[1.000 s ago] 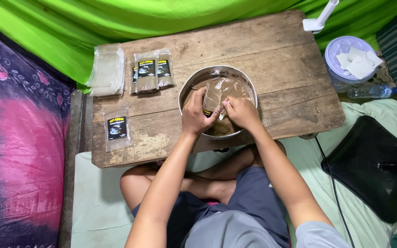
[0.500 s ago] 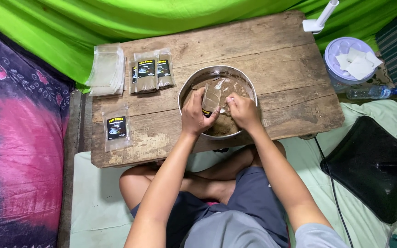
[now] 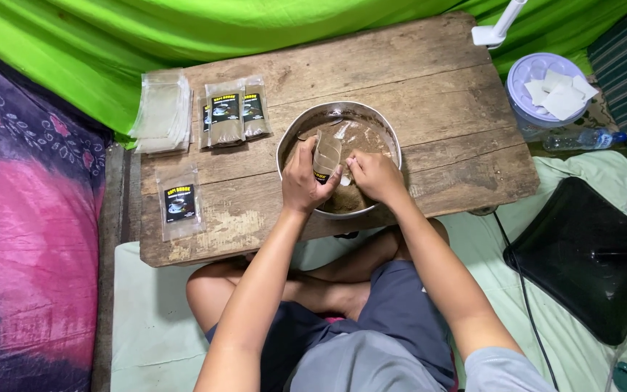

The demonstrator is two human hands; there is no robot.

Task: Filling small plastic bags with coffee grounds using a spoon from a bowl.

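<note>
Both hands, left hand (image 3: 301, 183) and right hand (image 3: 373, 176), on clear pouch (image 3: 326, 155) over bowl (image 3: 393, 138)

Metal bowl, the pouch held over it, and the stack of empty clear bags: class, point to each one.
Metal bowl (image 3: 393, 138), head view, right rim.
Held pouch (image 3: 326, 154), head view, its clear front.
Stack of empty clear bags (image 3: 161, 112), head view, top bag's middle.

arms: bare, no watch/rings
left hand (image 3: 302, 181): bare
right hand (image 3: 376, 176): bare
shirt (image 3: 371, 366): grey, short slv
shorts (image 3: 393, 305): dark blue-grey
legs: bare
</note>
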